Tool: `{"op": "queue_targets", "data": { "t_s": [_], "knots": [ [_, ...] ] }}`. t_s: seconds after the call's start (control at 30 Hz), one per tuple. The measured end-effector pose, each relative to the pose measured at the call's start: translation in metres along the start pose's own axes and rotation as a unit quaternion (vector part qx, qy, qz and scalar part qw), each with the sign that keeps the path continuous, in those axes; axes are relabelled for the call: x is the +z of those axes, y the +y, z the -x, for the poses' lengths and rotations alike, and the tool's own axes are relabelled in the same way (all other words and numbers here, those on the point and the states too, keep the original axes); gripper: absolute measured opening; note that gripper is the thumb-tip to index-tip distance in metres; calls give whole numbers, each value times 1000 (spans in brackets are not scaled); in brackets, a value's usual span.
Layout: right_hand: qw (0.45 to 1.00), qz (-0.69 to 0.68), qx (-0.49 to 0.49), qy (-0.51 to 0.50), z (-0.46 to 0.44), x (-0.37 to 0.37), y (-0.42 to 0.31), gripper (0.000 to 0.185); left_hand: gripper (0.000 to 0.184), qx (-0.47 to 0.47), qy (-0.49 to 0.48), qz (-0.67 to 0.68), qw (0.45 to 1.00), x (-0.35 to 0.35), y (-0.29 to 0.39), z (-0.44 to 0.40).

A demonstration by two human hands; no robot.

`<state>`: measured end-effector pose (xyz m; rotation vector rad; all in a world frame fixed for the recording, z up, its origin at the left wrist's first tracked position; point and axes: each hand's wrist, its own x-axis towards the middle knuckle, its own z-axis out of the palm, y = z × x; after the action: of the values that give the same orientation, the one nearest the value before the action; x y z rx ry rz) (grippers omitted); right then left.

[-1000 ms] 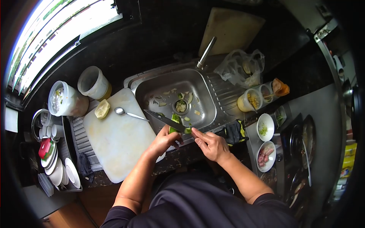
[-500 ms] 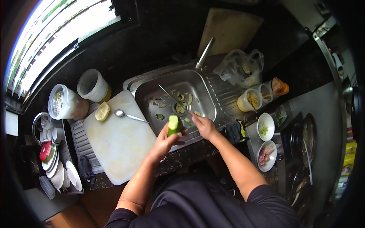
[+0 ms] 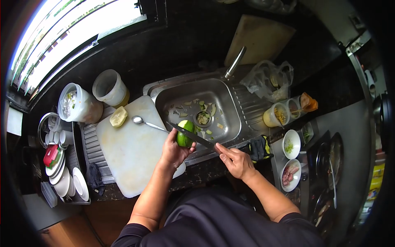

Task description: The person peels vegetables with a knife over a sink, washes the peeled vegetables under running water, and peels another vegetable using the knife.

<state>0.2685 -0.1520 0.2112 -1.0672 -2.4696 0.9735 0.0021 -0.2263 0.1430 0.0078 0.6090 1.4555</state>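
Note:
A green fruit or vegetable (image 3: 184,139), its peel partly cut away at the top, is held in my left hand (image 3: 175,151) over the sink's front edge. My right hand (image 3: 237,162) grips the handle of a dark-bladed knife (image 3: 193,136). The blade points up and left and crosses in front of the green piece. Behind them, peel scraps (image 3: 203,117) lie in the steel sink (image 3: 224,97), many around the drain. Left of my hands are a white cutting board (image 3: 128,159), a metal spoon (image 3: 138,120) and a pale cut piece (image 3: 119,117).
Two plastic tubs (image 3: 85,106) stand at the left, above a rack with white plates (image 3: 62,183). Rightward are a faucet (image 3: 235,62), a plastic bag (image 3: 270,81), a cup of yellow bits (image 3: 275,115), a bowl with green bits (image 3: 291,144), a bowl of meat (image 3: 291,175) and dark pans (image 3: 335,156).
The knife has come up from low over the sink to cross the green piece. My left hand has turned the piece, showing more green skin. The whole view has shifted slightly.

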Motion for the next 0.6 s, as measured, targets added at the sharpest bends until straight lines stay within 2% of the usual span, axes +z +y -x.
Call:
{"op": "queue_targets", "data": {
  "t_s": [0.07,0.23,0.3,0.4,0.47,0.5,0.57,0.6],
  "knots": [
    [999,21,18,-19,3,0,-7,42,51,35,74,-9,997,1,-8,-5],
    [996,83,25,-19,-4,5,-22,43,47,99,115,-47,987,2,-22,-8],
    [995,96,15,-15,-15,10,-27,44,45,125,160,-137,969,8,-24,-5],
    [995,97,17,-4,-52,33,-9,43,46,112,118,-191,968,21,-26,0],
    [994,-30,109,-3,-83,58,33,43,55,104,123,-166,973,33,-38,5],
    [993,-32,110,2,-82,57,34,43,55,106,111,-143,978,44,-37,10],
    [993,-87,8,85,-78,54,39,43,55,115,103,-115,981,48,-31,11],
    [993,-88,6,78,-68,46,28,43,53,118,117,-117,979,42,-26,9]
  ]
}}
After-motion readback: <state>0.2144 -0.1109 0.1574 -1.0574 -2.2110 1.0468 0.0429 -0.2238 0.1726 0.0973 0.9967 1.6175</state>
